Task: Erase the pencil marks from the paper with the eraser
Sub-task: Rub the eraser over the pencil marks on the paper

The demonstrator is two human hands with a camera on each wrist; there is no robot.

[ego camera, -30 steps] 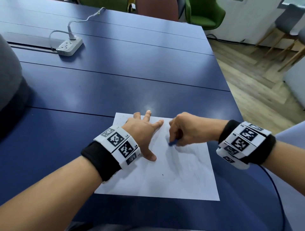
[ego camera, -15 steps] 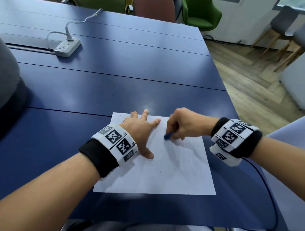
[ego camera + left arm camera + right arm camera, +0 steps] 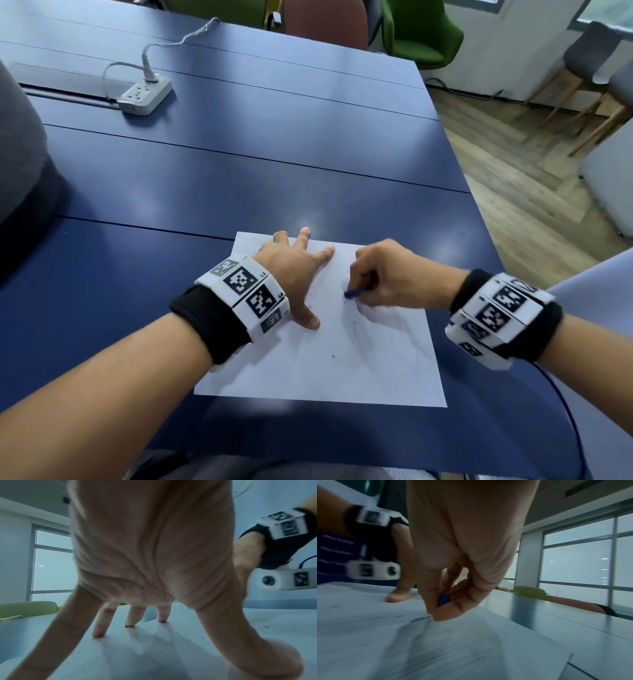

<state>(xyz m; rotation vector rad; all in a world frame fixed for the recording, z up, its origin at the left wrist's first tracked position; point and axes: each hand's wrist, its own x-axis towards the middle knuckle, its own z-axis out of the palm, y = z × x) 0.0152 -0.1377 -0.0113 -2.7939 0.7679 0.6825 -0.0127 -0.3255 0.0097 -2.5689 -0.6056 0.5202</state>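
Note:
A white sheet of paper (image 3: 342,363) lies on the blue table (image 3: 239,164) near its front edge, with faint grey pencil smudges and dark crumbs on it. My left hand (image 3: 294,270) presses flat on the sheet's upper left part, fingers spread (image 3: 130,618). My right hand (image 3: 383,274) pinches a small blue eraser (image 3: 352,293) between thumb and fingers, its tip down on the paper near the middle. In the right wrist view the eraser (image 3: 443,599) shows as a blue sliver between the fingertips, over the paper (image 3: 368,635).
A white power strip (image 3: 145,96) with its cable lies at the table's far left. Green and brown chairs (image 3: 421,37) stand beyond the far edge. The table's right edge drops to a wooden floor (image 3: 531,178). A grey shape (image 3: 17,144) sits at the left.
My right hand with the eraser has shifted slightly back and forth across the middle of the paper. The left hand stays pressed on the sheet.

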